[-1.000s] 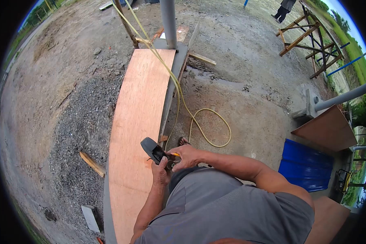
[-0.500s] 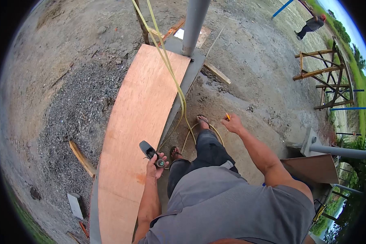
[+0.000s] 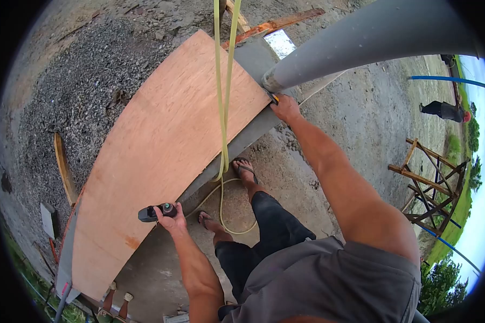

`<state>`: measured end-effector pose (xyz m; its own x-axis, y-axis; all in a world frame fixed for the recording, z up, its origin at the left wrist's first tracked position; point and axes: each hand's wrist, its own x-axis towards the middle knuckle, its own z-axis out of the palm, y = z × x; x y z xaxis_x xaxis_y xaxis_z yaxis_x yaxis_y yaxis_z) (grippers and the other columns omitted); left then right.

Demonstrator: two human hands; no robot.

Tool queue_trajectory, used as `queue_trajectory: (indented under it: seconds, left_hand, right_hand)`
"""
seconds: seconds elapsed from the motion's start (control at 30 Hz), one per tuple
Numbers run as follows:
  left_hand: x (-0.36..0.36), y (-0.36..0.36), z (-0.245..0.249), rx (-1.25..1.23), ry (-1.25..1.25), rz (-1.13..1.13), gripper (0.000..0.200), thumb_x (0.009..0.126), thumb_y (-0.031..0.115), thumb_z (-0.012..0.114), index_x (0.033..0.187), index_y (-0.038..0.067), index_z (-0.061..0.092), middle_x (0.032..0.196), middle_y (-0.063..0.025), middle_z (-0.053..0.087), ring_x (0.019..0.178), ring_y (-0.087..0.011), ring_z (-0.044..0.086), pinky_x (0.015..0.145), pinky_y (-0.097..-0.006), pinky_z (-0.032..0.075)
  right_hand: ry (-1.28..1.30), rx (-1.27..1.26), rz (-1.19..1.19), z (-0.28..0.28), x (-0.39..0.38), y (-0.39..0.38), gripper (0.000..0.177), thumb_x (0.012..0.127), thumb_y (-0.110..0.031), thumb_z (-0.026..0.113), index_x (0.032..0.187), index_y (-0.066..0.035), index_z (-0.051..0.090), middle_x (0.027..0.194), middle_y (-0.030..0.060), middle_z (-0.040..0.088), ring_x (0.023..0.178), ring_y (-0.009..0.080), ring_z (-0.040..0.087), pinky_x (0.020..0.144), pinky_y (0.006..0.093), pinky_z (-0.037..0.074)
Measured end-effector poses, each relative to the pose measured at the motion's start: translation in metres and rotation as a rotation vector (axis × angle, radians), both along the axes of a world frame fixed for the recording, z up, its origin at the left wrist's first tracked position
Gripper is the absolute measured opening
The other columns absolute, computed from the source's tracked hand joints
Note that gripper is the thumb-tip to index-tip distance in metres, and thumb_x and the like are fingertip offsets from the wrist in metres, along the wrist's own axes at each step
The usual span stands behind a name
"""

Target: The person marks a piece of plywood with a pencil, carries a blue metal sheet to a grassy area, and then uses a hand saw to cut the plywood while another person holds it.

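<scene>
We worked beside the plywood sheet (image 3: pixel 161 124), which lay in front of us with its long edge nearest our legs. Our right hand (image 3: pixel 286 109) reached to the sheet's far end and pinched a small yellow-and-black tool (image 3: pixel 275 99) at the corner of that near edge, just beside the grey column (image 3: pixel 361 43). Our left hand (image 3: pixel 171 218) was turned palm up, fingers curled around a black hand tool (image 3: pixel 155 213) with a round part on it. It overlapped the sheet's near edge in view, well apart from the right hand; whether it touched the wood, we could not tell.

The pale yellow hose (image 3: pixel 224 145) crossed above the sheet between our hands and looped on the ground by our right foot (image 3: pixel 245 169). We judged that it could snag a forearm or shift the sheet, so it was best kept slack and clear of the near edge. Good work at that corner, in our view, called for a firm, close pinch, the small tool's tip sitting squarely on the wood, and a left hand loose enough not to drag. Leaning far along the sheet also asked for steady feet, away from the loop.
</scene>
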<state>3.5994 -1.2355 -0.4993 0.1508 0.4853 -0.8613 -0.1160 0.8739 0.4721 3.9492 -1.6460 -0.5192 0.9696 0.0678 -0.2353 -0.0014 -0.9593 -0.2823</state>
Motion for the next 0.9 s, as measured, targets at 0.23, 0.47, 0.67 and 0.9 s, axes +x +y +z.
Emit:
queue_trajectory:
  seconds: [0.23,0.47,0.67,0.9]
  left_hand:
    - [0.002,-0.01,-0.001,0.177,-0.061,0.17,0.042,0.08,0.042,0.071,0.107,0.015,0.055,0.096,-0.0058,0.058,0.09,-0.0224,0.052,0.086,-0.0446,0.041]
    - [0.007,-0.014,0.017,0.255,-0.037,0.108,0.04,0.079,0.043,0.072,0.1,0.013,0.055,0.087,-0.004,0.058,0.08,-0.0204,0.052,0.075,-0.0395,0.042]
    - [-0.007,-0.021,0.041,0.205,0.013,0.134,0.041,0.079,0.042,0.073,0.101,0.013,0.053,0.09,-0.0043,0.056,0.083,-0.0207,0.052,0.073,-0.0406,0.041]
    - [-0.063,-0.041,0.05,0.11,-0.033,0.177,0.036,0.082,0.044,0.068,0.097,0.015,0.053,0.085,-0.003,0.056,0.077,-0.0207,0.052,0.077,-0.0429,0.042]
  right_hand:
    - [0.104,-0.035,0.171,0.016,0.011,0.002,0.025,0.086,-0.027,0.051,0.09,-0.003,0.057,0.096,0.0185,0.064,0.089,0.0402,0.061,0.076,0.0499,0.048]
    - [0.275,-0.115,0.173,0.074,-0.065,-0.022,0.028,0.088,-0.029,0.047,0.091,-0.004,0.058,0.095,0.0167,0.064,0.088,0.0372,0.062,0.076,0.0469,0.049]
    - [0.248,-0.129,0.089,0.123,-0.166,-0.041,0.028,0.09,-0.032,0.05,0.086,-0.004,0.056,0.084,0.0179,0.064,0.078,0.0388,0.063,0.068,0.0481,0.049]
    - [0.184,-0.192,-0.028,0.163,-0.254,-0.075,0.03,0.09,-0.033,0.05,0.088,-0.005,0.057,0.08,0.0199,0.064,0.075,0.0405,0.062,0.067,0.0504,0.048]
